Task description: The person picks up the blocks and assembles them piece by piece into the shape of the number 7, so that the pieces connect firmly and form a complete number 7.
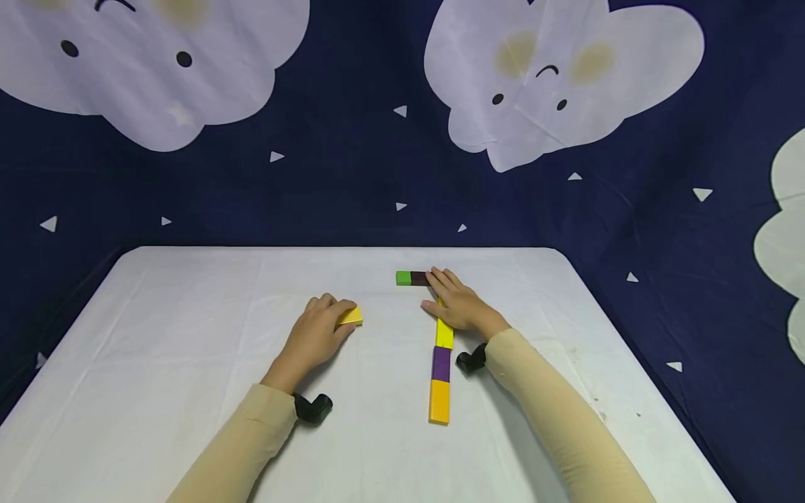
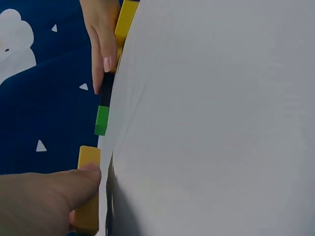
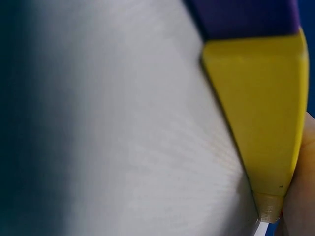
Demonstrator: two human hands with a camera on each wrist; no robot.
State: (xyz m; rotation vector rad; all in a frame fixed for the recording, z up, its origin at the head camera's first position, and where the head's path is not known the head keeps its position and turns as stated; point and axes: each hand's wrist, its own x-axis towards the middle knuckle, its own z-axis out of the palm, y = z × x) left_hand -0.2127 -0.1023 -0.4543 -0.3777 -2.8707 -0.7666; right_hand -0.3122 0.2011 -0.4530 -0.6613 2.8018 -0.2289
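My left hand pinches a yellow block between thumb and fingers; in the left wrist view this orange-yellow block stands out past the thumb. To the right, blocks lie end to end in an L. Its short arm has a green block and a dark block. Down the long arm come a yellow block, a purple block and an orange-yellow block. Over the corner rests my right hand, fingers extended, hiding part of the row. The right wrist view shows the yellow block up close.
A white cloth covers the table. Behind it hangs a dark blue curtain with cloud prints and small triangles. A black wrist device sits at the left cuff, and another black device at the right cuff.
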